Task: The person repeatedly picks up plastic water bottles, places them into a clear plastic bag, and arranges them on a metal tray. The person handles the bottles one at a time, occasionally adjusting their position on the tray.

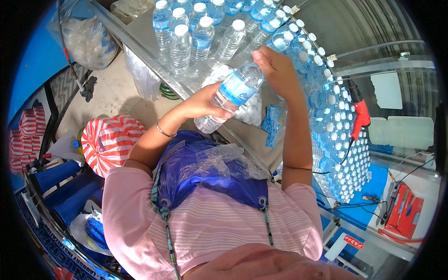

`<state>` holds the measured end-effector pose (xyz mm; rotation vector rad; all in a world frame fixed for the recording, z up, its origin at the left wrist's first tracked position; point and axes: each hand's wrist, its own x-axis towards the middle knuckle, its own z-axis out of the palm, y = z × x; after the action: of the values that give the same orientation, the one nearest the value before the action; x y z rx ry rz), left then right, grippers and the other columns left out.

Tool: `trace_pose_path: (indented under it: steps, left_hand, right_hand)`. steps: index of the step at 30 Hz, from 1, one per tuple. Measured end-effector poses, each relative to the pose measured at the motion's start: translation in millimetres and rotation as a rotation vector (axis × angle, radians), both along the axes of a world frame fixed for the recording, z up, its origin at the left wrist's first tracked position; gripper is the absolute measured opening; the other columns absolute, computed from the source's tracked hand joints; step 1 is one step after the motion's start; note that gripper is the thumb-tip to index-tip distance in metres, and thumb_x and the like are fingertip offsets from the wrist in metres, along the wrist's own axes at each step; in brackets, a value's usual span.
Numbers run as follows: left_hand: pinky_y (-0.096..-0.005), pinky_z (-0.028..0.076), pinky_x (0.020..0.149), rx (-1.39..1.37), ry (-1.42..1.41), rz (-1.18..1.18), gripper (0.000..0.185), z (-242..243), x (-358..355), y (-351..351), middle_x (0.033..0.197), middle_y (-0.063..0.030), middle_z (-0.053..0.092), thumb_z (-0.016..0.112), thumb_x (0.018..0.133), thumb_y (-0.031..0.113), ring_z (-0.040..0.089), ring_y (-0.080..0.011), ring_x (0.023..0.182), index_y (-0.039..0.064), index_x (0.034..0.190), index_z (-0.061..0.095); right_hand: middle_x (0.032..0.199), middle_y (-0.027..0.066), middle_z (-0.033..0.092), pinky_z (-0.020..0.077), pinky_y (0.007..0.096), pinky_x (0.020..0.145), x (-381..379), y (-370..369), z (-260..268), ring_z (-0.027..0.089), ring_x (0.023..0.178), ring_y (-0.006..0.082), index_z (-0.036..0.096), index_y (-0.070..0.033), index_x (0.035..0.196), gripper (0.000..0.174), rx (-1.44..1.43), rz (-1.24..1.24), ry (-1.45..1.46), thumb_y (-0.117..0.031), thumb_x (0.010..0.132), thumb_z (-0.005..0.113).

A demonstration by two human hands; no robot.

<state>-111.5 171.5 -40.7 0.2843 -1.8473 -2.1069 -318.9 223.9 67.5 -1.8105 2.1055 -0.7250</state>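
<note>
My left hand (210, 105) is closed around a clear plastic water bottle (238, 87) with a blue label, tilted with its neck up and to the right. At the bottle's top is my right hand (274, 71), its fingers curled over the neck end, so the cap is hidden. Below the bottle, a bag of white bottle caps (250, 110) lies on the metal table (161, 68). Beside that bag is a stack of blue printed labels (271, 126). Capped bottles stand beyond my hands, some labelled, and the front ones (181, 49) seem bare of labels.
Many capped bottles (336, 140) fill the right side in dense rows. A red heat gun (360, 113) lies at their right, its cord trailing down. A red case (406, 210) is at lower right. On the left are a red-striped bag (108, 143) and blue cylinders (59, 175).
</note>
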Motion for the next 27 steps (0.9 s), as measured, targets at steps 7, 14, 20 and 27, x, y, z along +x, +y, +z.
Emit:
trace_pose_path:
  steps: [7,14,20,27]
  left_hand:
    - [-0.0354,0.053,0.078,-0.045,-0.059,0.008,0.078,13.8,-5.0,0.2,0.097,-0.0155,0.066,0.083,0.064,0.025,0.066,-0.0276,0.084,-0.003,0.128,0.049]
    - [-0.0425,0.056,0.060,1.202,0.283,-0.844,0.100,2.9,-7.5,13.4,0.090,-0.0264,0.064,0.078,0.062,0.028,0.067,-0.0360,0.071,-0.011,0.139,0.028]
    - [-0.0417,0.057,0.060,0.813,0.156,-0.655,0.092,8.2,-10.3,4.2,0.091,-0.0235,0.064,0.083,0.059,0.025,0.068,-0.0327,0.074,-0.010,0.132,0.038]
    - [-0.0411,0.060,0.068,0.681,0.107,-0.514,0.073,9.8,-6.9,-5.7,0.094,-0.0201,0.065,0.085,0.061,0.026,0.069,-0.0275,0.079,-0.008,0.116,0.051]
  right_hand:
    - [0.062,0.0143,0.054,0.0415,0.0414,0.057,-5.2,9.7,15.1,0.056,0.058,0.0310,0.061,-0.004,0.085,0.046,-0.094,0.112,-0.044,-0.046,0.098,0.044]
    - [0.070,0.0059,0.057,0.0386,0.0305,0.056,-13.0,10.2,20.0,0.050,0.058,0.0172,0.064,-0.001,0.083,0.049,-0.489,0.483,-0.142,-0.044,0.098,0.044]
    - [0.055,0.0106,0.047,0.0378,0.0341,0.049,-18.5,15.8,24.6,0.052,0.050,0.0259,0.059,-0.004,0.075,0.040,-0.452,0.399,-0.089,-0.032,0.099,0.043]
    - [0.054,0.0079,0.046,0.0378,0.0320,0.048,-17.8,16.6,22.9,0.050,0.048,0.0207,0.060,-0.004,0.076,0.045,-0.383,0.301,-0.122,-0.037,0.100,0.043]
